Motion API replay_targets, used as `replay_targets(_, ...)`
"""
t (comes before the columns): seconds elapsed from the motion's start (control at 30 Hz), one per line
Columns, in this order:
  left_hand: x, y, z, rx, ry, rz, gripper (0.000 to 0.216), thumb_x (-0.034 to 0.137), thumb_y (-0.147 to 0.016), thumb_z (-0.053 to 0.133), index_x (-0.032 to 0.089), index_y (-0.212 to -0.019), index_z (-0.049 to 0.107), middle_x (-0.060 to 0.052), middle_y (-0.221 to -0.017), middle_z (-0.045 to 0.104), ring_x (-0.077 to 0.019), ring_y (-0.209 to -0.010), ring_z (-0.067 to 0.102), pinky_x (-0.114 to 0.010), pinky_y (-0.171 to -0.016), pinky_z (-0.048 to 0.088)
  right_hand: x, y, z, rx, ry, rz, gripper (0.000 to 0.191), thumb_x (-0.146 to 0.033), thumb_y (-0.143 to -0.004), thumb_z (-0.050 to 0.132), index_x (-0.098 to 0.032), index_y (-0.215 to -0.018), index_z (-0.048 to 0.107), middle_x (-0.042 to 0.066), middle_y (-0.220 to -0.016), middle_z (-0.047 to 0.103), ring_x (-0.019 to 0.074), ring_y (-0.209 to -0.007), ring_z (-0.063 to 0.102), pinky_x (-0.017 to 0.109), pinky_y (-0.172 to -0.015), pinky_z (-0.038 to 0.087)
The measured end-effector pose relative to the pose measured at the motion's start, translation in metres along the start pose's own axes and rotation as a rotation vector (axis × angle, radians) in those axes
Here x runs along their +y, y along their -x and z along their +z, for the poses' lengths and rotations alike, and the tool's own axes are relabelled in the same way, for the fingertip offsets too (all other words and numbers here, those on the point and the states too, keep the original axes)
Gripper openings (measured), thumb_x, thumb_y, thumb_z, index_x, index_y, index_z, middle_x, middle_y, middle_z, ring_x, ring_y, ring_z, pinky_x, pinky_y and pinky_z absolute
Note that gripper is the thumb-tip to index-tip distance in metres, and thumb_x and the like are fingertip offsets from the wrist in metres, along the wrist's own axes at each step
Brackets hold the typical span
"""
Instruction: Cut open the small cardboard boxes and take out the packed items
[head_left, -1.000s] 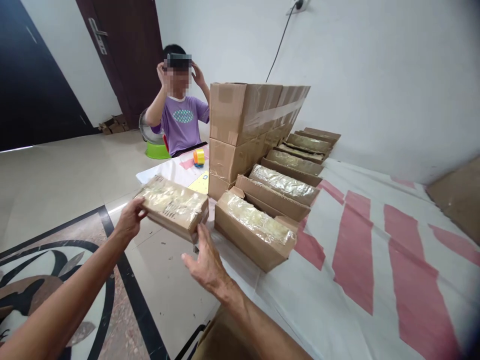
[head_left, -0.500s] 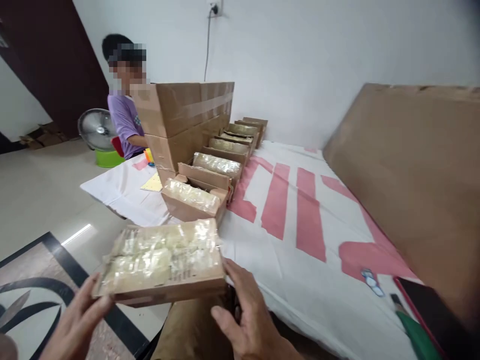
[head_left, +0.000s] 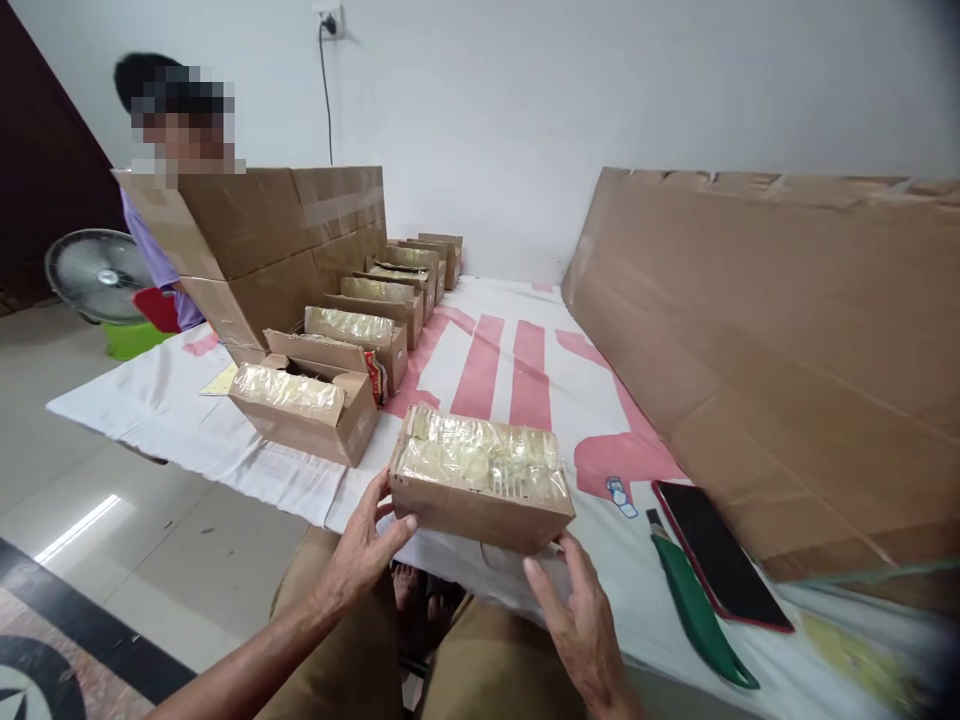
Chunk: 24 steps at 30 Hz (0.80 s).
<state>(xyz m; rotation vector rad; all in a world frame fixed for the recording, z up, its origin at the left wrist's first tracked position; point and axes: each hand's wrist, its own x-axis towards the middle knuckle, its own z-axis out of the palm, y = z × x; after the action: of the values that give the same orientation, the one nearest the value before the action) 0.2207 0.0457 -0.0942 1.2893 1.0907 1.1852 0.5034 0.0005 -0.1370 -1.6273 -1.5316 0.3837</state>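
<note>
I hold an open cardboard box (head_left: 480,480) packed with clear plastic-wrapped contents, just above the near edge of a white sheet with red stripes (head_left: 525,370). My left hand (head_left: 364,545) grips the box's left end, fingers curled on its side. My right hand (head_left: 581,625) is under the box's right front corner, fingers touching it. My knees in brown trousers show below.
A row of similar open boxes (head_left: 307,405) runs back along the sheet beside stacked sealed cartons (head_left: 262,240). A person in purple sits behind them, near a fan (head_left: 97,275). A phone (head_left: 716,555) and green cutter (head_left: 694,610) lie right. Large cardboard sheet (head_left: 787,340) leans at right.
I have carried the box from my left to in front of me and turned my head right. The row of boxes now lies to the left.
</note>
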Motion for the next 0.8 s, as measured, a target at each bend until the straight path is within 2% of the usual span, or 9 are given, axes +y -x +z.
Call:
replay_targets(0.1,-0.01,0.008,0.002,0.062,-0.003,-0.029,0.068,0.055,-0.085,0.07,0.023,-0.142,0.051,-0.016,-0.152,0.052,-0.0345,-0.141,0.049,-0.05,-0.114,0.043,0.016,0.008,0.011,0.006,-0.034,0.058,0.049,-0.054,-0.092,0.056,-0.02,-0.127,0.058,0.015,-0.122,0.071,0.0321,-0.115,0.067,0.047,-0.096,0.056)
replay_targets(0.23,-0.007,0.015,0.005,0.137,-0.001,-0.042,0.067,0.057,-0.086,0.067,0.026,-0.143,0.051,-0.012,-0.151,0.055,-0.0335,-0.141,0.05,-0.047,-0.113,0.045,0.025,0.012,0.019,0.035,-0.039,0.071,0.047,-0.052,-0.091,0.057,-0.02,-0.126,0.059,0.014,-0.117,0.072,0.0323,-0.112,0.068,0.045,-0.092,0.057)
replay_targets(0.37,0.001,0.007,0.013,0.177,-0.063,-0.034,0.053,0.059,-0.091,0.058,0.026,-0.132,0.061,-0.008,-0.139,0.065,-0.031,-0.133,0.056,-0.042,-0.108,0.048,0.024,0.019,0.021,0.054,-0.026,0.051,0.046,-0.049,-0.091,0.058,-0.02,-0.127,0.06,0.014,-0.118,0.072,0.032,-0.112,0.069,0.044,-0.09,0.058)
replay_targets(0.5,0.002,0.004,0.016,0.211,-0.159,-0.06,0.043,0.06,-0.09,0.058,0.028,-0.116,0.068,-0.003,-0.117,0.072,-0.0292,-0.114,0.064,-0.039,-0.098,0.052,0.014,0.035,0.014,0.101,0.036,-0.032,0.043,-0.041,-0.093,0.058,-0.017,-0.128,0.062,0.015,-0.12,0.073,0.0312,-0.109,0.07,0.044,-0.092,0.058)
replay_targets(0.57,-0.002,0.005,0.013,0.229,-0.204,-0.066,0.04,0.061,-0.089,0.059,0.029,-0.112,0.069,-0.002,-0.114,0.072,-0.0286,-0.11,0.064,-0.038,-0.098,0.05,0.01,0.036,0.003,0.088,0.089,-0.1,0.039,-0.036,-0.095,0.055,-0.018,-0.129,0.063,0.015,-0.12,0.073,0.0301,-0.109,0.069,0.043,-0.093,0.057)
replay_targets(0.67,-0.009,0.005,0.005,0.217,-0.187,-0.091,0.041,0.06,-0.091,0.057,0.029,-0.115,0.068,-0.002,-0.122,0.07,-0.0286,-0.118,0.061,-0.038,-0.104,0.046,0.015,0.024,-0.028,0.106,0.223,-0.162,0.032,-0.031,-0.098,0.051,-0.02,-0.124,0.066,0.013,-0.118,0.074,0.0282,-0.11,0.069,0.043,-0.094,0.055)
replay_targets(0.8,-0.011,-0.003,-0.005,0.277,-0.105,-0.1,0.048,0.056,-0.09,0.061,0.032,-0.132,0.061,-0.003,-0.14,0.063,-0.0303,-0.136,0.052,-0.043,-0.119,0.036,0.038,-0.002,-0.08,0.166,0.605,-0.071,0.031,-0.03,-0.097,0.05,-0.018,-0.117,0.07,0.015,-0.117,0.074,0.0315,-0.107,0.067,0.046,-0.091,0.051)
